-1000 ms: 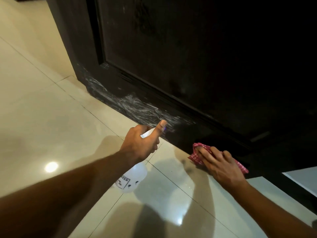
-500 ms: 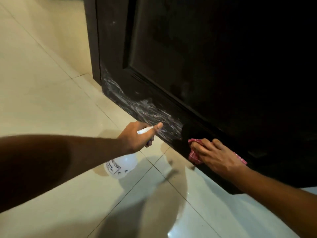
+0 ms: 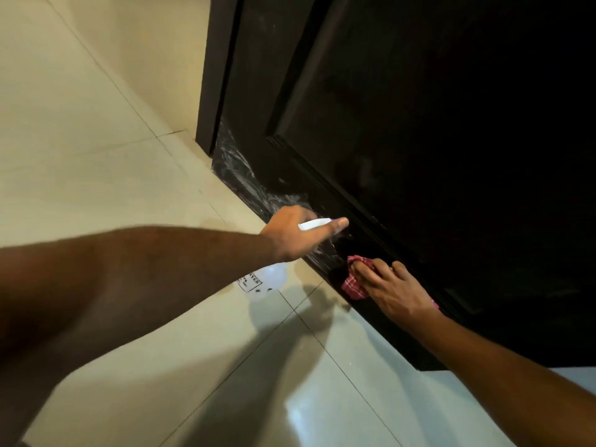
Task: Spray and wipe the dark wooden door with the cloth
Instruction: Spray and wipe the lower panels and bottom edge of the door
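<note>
The dark wooden door (image 3: 403, 130) fills the upper right, its bottom rail streaked with whitish spray marks (image 3: 245, 175). My left hand (image 3: 296, 233) grips a white spray bottle (image 3: 267, 280) close to the rail, with the nozzle pointing at the door. The bottle's round body hangs below my wrist. My right hand (image 3: 393, 288) presses a red checked cloth (image 3: 353, 282) flat against the bottom rail, just right of the streaks. Most of the cloth is hidden under my fingers.
Glossy cream floor tiles (image 3: 96, 162) spread to the left and below. The dark door frame (image 3: 213, 75) stands at the door's left edge beside a cream wall (image 3: 154, 43). The door's bottom corner (image 3: 429, 366) ends low right.
The view has swung so that the door stands more upright. My left hand with the bottle has moved nearer the rail. My right hand has slid the cloth left toward the streaks.
</note>
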